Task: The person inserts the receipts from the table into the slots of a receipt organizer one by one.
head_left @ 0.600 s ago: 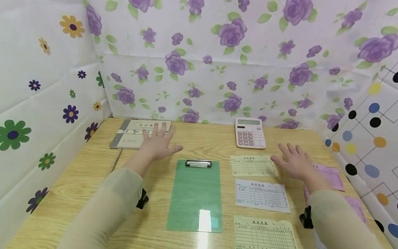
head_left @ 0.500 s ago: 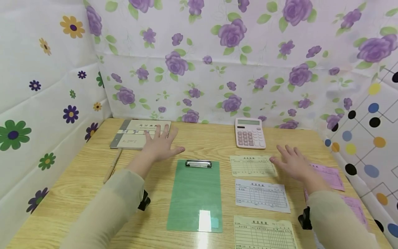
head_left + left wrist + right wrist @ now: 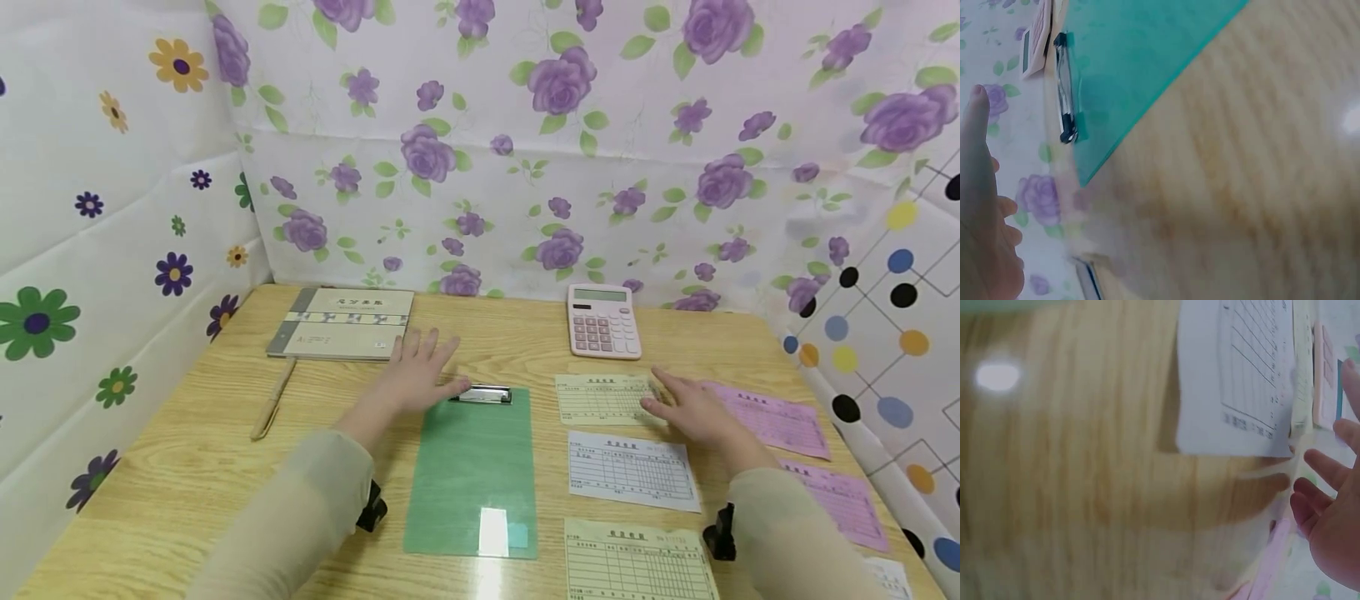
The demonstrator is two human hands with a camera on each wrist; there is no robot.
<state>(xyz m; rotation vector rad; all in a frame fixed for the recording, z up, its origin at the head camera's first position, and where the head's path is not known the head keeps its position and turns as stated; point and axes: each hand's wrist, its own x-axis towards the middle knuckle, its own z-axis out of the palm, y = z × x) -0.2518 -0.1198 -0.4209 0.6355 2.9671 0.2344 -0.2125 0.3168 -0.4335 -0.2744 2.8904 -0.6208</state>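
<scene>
My left hand (image 3: 411,379), fingers spread, hovers at the top left corner of a green clipboard (image 3: 472,475) with a metal clip (image 3: 483,395). The left wrist view shows the hand apart from the clipboard, holding nothing. My right hand (image 3: 696,412) hangs with loosely extended fingers by the right end of a yellow receipt slip (image 3: 603,400). From the right wrist view, the hand appears raised off the wooden table, with nothing in it. A white receipt slip (image 3: 630,471) and another yellow slip (image 3: 637,562) lie in a column below.
A pink calculator (image 3: 603,321) lies at the back, and an account book (image 3: 341,325) at the back left. Near the book is a thin tan stick-like item (image 3: 273,400). Pink slips (image 3: 780,421) lie at the right, partly under the right arm. Patterned cloth walls (image 3: 480,150) enclose the table.
My left hand has moved right and nearer, off the account book to the clipboard's corner. My right hand has come slightly left and nearer, uncovering more of the pink slips.
</scene>
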